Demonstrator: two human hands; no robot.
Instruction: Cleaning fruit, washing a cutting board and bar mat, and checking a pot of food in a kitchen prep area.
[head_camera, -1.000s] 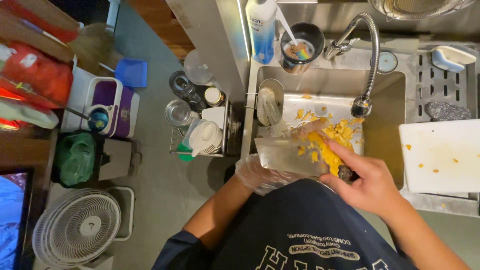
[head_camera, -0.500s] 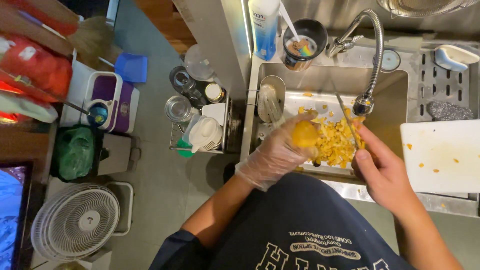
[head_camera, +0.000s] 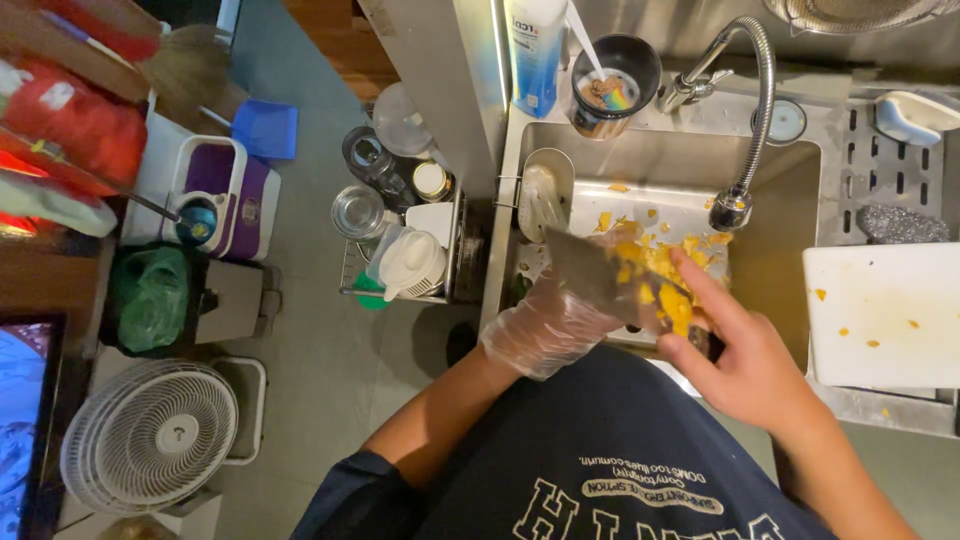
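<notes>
The bare right hand (head_camera: 745, 365) closes its grip on the handle of a broad cleaver (head_camera: 600, 275), forefinger stretched along the blade among yellow fruit scraps (head_camera: 660, 275), while the gloved left hand (head_camera: 555, 325) lies partly under the flat blade with its fingers hidden, so I cannot tell whether it holds anything. Judged from this, wet pulp could let the handle slip and bring the edge against the thin glove. The scraps sit on and just beyond the blade, over the pale tray (head_camera: 600, 205) in the sink (head_camera: 780, 250), under the tap (head_camera: 735, 205), so some could drop past the tray
</notes>
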